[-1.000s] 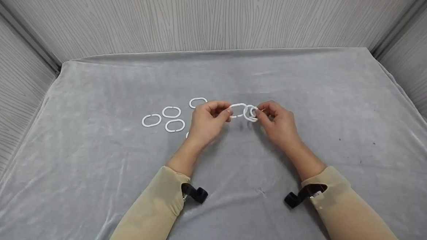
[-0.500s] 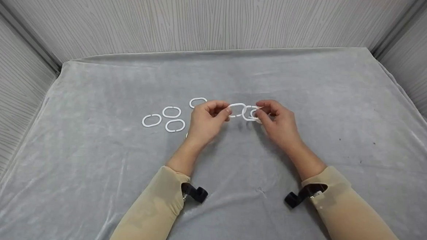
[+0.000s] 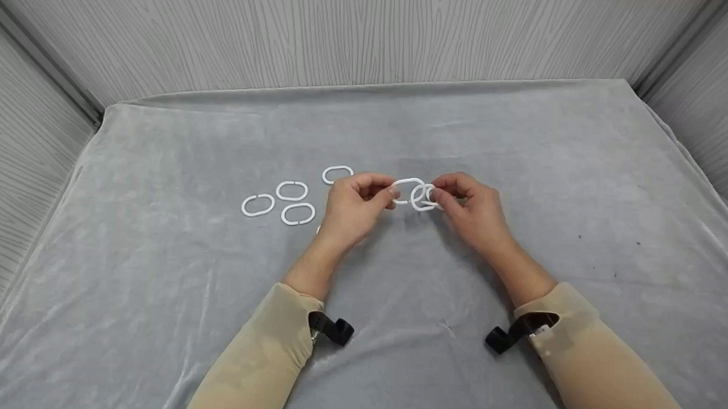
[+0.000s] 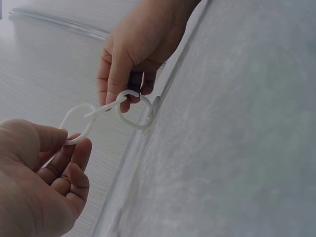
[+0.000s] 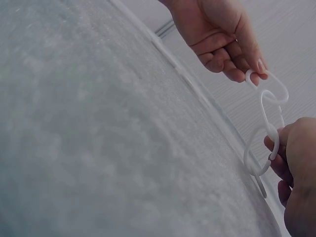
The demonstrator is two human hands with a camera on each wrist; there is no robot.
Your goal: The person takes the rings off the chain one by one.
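My left hand (image 3: 354, 207) pinches one end of a white oval plastic chain link (image 3: 410, 180) between thumb and fingers. That link has a small gap in its near side. Facing it, my right hand (image 3: 475, 213) pinches a second white link (image 3: 414, 202), whose far end is hooked through the first. Below the right fingertips, a third link (image 4: 132, 125) hangs joined to the second in the left wrist view. Part of a further link (image 5: 260, 186) shows beneath it in the right wrist view. The right fingers hide some of the joined links.
Several loose white links (image 3: 291, 199) lie on the grey cloth (image 3: 456, 346) left of the hands. One more (image 3: 339, 167) lies just beyond the left hand, and another is mostly hidden by the left wrist. A pale wood-grain wall (image 3: 373, 36) stands behind the table.
The hands have come slightly closer together. The second link has tilted and now overlaps more of the first link. The loose links have not moved.
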